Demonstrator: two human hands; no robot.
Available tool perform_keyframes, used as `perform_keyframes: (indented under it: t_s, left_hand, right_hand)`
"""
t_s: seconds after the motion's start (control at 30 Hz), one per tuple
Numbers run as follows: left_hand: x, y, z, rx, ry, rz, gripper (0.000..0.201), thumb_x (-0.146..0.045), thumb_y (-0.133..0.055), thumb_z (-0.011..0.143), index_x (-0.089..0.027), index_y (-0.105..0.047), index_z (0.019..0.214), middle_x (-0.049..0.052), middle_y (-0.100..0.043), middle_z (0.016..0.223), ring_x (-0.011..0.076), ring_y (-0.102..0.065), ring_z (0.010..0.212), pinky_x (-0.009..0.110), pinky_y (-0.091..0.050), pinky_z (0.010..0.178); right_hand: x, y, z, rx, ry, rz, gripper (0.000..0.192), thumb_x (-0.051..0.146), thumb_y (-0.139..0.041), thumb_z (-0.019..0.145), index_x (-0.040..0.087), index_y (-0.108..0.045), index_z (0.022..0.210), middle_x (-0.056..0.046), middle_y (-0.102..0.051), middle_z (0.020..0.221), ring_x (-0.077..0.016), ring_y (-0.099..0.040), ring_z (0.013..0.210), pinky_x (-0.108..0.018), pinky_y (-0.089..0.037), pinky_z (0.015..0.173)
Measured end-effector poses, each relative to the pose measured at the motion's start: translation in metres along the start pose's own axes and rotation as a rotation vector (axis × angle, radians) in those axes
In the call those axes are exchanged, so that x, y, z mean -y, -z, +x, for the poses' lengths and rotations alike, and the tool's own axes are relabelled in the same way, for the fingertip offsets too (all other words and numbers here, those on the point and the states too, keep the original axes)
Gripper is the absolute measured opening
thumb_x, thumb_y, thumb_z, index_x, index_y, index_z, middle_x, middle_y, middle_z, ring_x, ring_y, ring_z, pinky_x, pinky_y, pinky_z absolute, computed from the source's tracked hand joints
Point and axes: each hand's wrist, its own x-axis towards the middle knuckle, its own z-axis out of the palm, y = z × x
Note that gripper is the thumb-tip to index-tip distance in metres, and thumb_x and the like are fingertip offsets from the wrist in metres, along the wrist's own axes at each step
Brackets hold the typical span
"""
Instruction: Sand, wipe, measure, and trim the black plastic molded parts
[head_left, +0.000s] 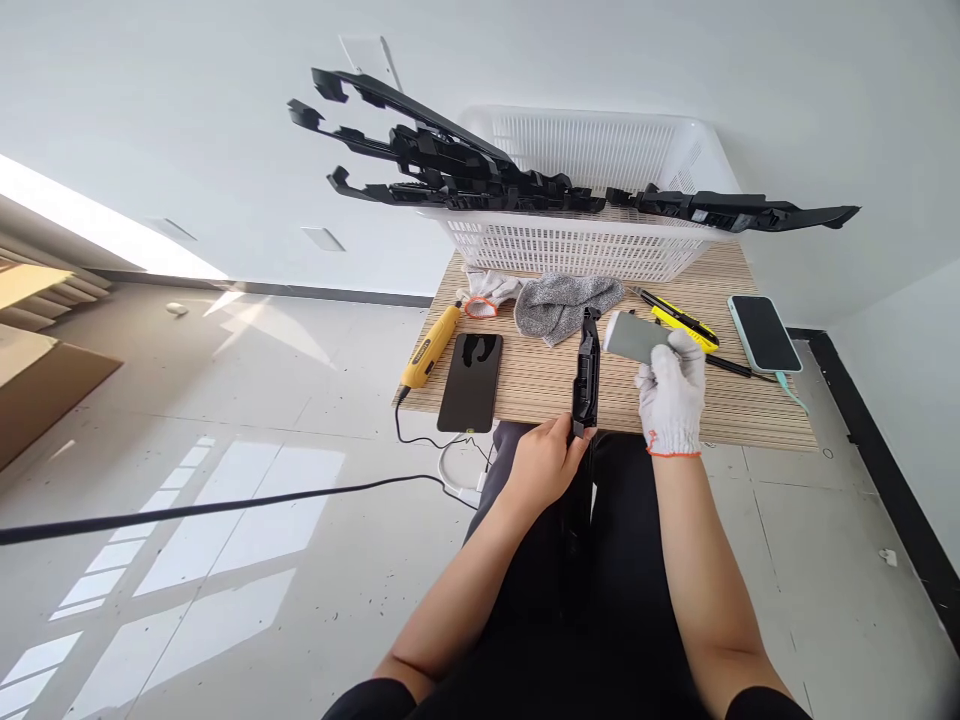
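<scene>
Left hand point(544, 462), bare, grips the black plastic part point(586, 372) at its lower end, right at the desk's point(540, 385) near edge; the part runs up across the desk. Right hand point(671, 398), gloved, just right of it, holds a grey block point(636, 336) against the part's upper end.

Striped wood surface point(540, 385) w/ white basket point(585, 245) at back, yellow tool point(430, 348), black phone point(471, 382), grey glove point(564, 303), yellow knife point(682, 325), 2nd phone point(763, 333) at right.
</scene>
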Motion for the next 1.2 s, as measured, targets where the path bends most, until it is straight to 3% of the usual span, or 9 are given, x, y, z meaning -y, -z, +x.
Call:
perform_keyframes:
  t_s: [0.13, 0.3, 0.43, 0.6, 0.7, 0.83, 1.0, 1.1, 1.2]
  left_hand:
    - [0.001, -0.001, 0.000, 0.010, 0.011, 0.007, 0.025, -0.034, -0.045, 0.100, -0.022, -0.048, 0.078, 0.001, -0.060, 0.065, 0.0183, -0.061, 0.060, 0.028, -0.035, 0.056]
    - [0.001, 0.000, 0.000, 0.009, 0.003, -0.009, 0.026, -0.034, -0.043, 0.101, -0.022, -0.047, 0.078, 0.001, -0.061, 0.065, 0.0181, -0.060, 0.059, 0.027, -0.035, 0.055]
    - [0.001, 0.000, -0.001, 0.001, -0.006, -0.024, 0.024, -0.034, -0.043, 0.101, -0.022, -0.049, 0.080, 0.001, -0.061, 0.066, 0.0181, -0.060, 0.060, 0.027, -0.035, 0.055]
    - [0.001, 0.000, -0.001, 0.001, 0.009, -0.032, 0.027, -0.035, -0.042, 0.101, -0.023, -0.046, 0.077, 0.001, -0.059, 0.064, 0.0182, -0.059, 0.059, 0.028, -0.034, 0.056]
    - [0.002, 0.002, -0.001, 0.004, 0.031, -0.050, 0.030, -0.038, -0.040, 0.101, -0.023, -0.045, 0.076, 0.001, -0.057, 0.062, 0.0181, -0.057, 0.057, 0.028, -0.033, 0.055]
    - [0.002, 0.007, -0.001, 0.029, 0.110, -0.134, 0.032, -0.040, -0.037, 0.102, -0.023, -0.044, 0.077, -0.001, -0.053, 0.060, 0.0165, -0.053, 0.054, 0.027, -0.032, 0.054]
    - [0.004, 0.009, -0.001, 0.025, 0.166, -0.250, 0.035, -0.043, -0.036, 0.101, -0.024, -0.039, 0.072, -0.001, -0.050, 0.059, 0.0152, -0.049, 0.052, 0.026, -0.031, 0.053]
    - [0.004, 0.010, -0.001, 0.011, 0.178, -0.290, 0.036, -0.044, -0.036, 0.101, -0.024, -0.036, 0.070, -0.001, -0.047, 0.057, 0.0151, -0.047, 0.051, 0.027, -0.030, 0.052]
    - [0.003, 0.012, -0.001, 0.005, 0.198, -0.316, 0.037, -0.044, -0.035, 0.101, -0.024, -0.038, 0.070, -0.001, -0.048, 0.057, 0.0150, -0.048, 0.051, 0.026, -0.031, 0.053]
  right_hand:
    - [-0.002, 0.002, 0.001, 0.203, -0.131, -0.090, 0.036, 0.027, -0.078, 0.070, 0.027, -0.061, 0.101, 0.005, -0.063, 0.092, -0.0031, -0.053, 0.057, -0.016, -0.044, 0.045]
    - [-0.001, -0.001, 0.002, -0.009, -0.022, 0.001, 0.034, 0.027, -0.075, 0.072, 0.027, -0.061, 0.102, 0.007, -0.059, 0.086, -0.0018, -0.051, 0.056, -0.015, -0.045, 0.049]
    - [0.003, 0.001, 0.001, 0.117, -0.032, -0.027, 0.049, 0.017, -0.077, 0.064, 0.029, -0.062, 0.109, 0.006, -0.060, 0.084, -0.0036, -0.049, 0.058, -0.016, -0.045, 0.050]
    - [0.003, 0.009, 0.000, 0.071, -0.107, -0.003, 0.023, 0.036, -0.075, 0.073, 0.023, -0.062, 0.087, 0.007, -0.048, 0.061, -0.0048, -0.041, 0.048, -0.017, -0.037, 0.040]
    - [0.001, 0.015, 0.001, 0.130, -0.150, 0.017, 0.034, 0.051, -0.072, 0.075, 0.025, -0.064, 0.094, 0.004, -0.058, 0.071, -0.0076, -0.051, 0.054, -0.020, -0.044, 0.044]
    - [-0.002, 0.018, -0.001, 0.350, -0.295, -0.232, 0.040, 0.047, -0.081, 0.070, 0.022, -0.066, 0.096, -0.002, -0.066, 0.081, -0.0130, -0.062, 0.062, -0.021, -0.046, 0.042]
    - [0.002, 0.012, -0.004, 0.237, -0.137, -0.276, 0.032, 0.051, -0.070, 0.083, 0.021, -0.066, 0.093, -0.004, -0.066, 0.083, -0.0127, -0.060, 0.063, -0.022, -0.051, 0.046]
    - [0.005, 0.009, -0.006, 0.396, -0.199, -0.387, 0.030, 0.045, -0.079, 0.075, 0.018, -0.065, 0.080, -0.003, -0.063, 0.074, -0.0128, -0.060, 0.063, -0.023, -0.054, 0.052]
    - [0.004, 0.008, -0.007, 0.322, -0.167, -0.429, 0.032, 0.051, -0.071, 0.082, 0.020, -0.065, 0.083, -0.002, -0.063, 0.073, -0.0115, -0.059, 0.060, -0.021, -0.050, 0.046]
